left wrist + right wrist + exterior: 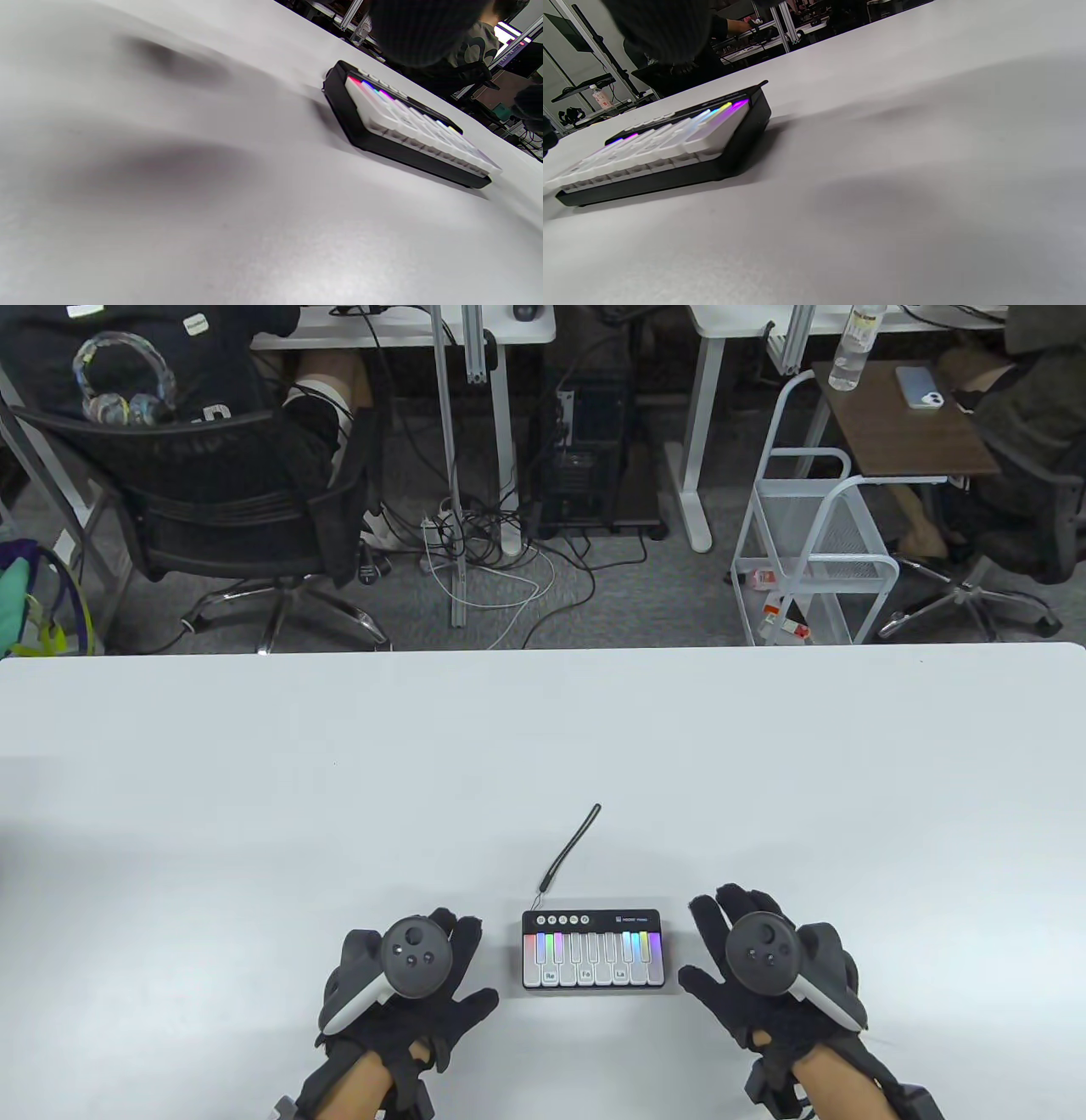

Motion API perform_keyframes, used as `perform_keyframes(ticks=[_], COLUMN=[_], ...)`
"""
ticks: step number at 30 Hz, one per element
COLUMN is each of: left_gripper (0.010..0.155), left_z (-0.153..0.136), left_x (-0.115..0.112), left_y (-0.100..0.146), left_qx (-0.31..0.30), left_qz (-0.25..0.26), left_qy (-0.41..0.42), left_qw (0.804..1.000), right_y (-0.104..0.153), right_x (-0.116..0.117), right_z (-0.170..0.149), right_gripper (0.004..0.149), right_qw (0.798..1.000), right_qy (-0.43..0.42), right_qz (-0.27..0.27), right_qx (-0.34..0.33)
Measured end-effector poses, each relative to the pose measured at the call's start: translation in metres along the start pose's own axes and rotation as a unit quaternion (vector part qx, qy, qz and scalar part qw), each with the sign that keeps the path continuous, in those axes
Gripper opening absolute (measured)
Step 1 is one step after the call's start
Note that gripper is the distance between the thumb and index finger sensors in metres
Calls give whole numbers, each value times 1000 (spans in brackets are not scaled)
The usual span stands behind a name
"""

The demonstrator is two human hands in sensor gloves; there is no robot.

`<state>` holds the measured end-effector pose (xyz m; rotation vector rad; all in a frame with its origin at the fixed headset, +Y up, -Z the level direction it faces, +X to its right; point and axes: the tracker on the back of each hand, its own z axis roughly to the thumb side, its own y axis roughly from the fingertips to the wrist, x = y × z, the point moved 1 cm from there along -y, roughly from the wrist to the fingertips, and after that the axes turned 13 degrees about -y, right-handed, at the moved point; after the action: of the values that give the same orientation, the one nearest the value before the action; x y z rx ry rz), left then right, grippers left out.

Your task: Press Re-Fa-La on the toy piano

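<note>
A small black toy piano point(593, 952) with white keys and rainbow lights lies near the table's front edge, between my hands. Three keys carry labels Re point(550, 976), Fa point(585, 975) and La point(620, 974). A thin black strap point(573, 848) trails from its back. My left hand point(416, 980) rests flat on the table left of the piano, fingers spread, touching nothing else. My right hand point(764, 959) rests flat to its right, also empty. The piano shows in the left wrist view point(407, 127) and the right wrist view point(666, 144).
The white table point(339, 780) stretches far beyond the piano. Past its far edge are an office chair point(229, 509), floor cables point(492, 551) and a white wire cart point(814, 551).
</note>
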<state>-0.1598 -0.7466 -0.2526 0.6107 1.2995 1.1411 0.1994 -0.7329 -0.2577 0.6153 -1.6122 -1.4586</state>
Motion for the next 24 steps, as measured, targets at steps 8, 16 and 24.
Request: perform_keyframes(ticks=[8,16,24], left_gripper=[85,85,85], left_z=[-1,-2,-2], left_x=[0,0,0], left_y=[0,-1,-1], left_qx=[1,4,6], left_qz=[6,7,9], left_qy=[-3,-4,-4], left_qw=[1000,1000,1000], right_y=[1,0,0], right_x=[0,1,2], right_z=[-9,-15,-15], right_gripper=[78,80,80], right_qw=[1000,999,999], right_qy=[-24,-26,-28], right_qz=[-6,12,21], right_qx=[3,28,25])
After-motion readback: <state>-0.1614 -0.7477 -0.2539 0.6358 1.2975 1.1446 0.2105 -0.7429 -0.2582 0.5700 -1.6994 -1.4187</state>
